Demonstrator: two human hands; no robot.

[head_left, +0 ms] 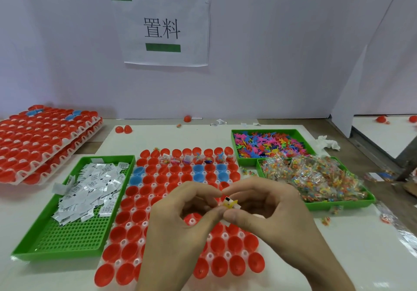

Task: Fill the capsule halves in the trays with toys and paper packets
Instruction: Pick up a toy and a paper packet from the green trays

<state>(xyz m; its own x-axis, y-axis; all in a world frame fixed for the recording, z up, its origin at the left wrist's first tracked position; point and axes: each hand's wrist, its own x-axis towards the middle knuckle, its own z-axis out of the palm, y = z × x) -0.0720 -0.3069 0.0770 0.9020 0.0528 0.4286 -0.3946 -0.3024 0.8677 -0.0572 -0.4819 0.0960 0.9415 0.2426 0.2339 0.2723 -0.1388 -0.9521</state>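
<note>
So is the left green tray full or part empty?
Part empty: paper packets cover the far half of the tray; near floor bare.

My table held the capsule tray, a green packet tray left, a toy tray and bagged-toy tray right.

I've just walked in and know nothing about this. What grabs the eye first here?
The left hand and right hand meet low in the middle, pinching a yellow toy above a grid of red capsule halves. A green tray of white packets lies left, colourful toys right.
</note>
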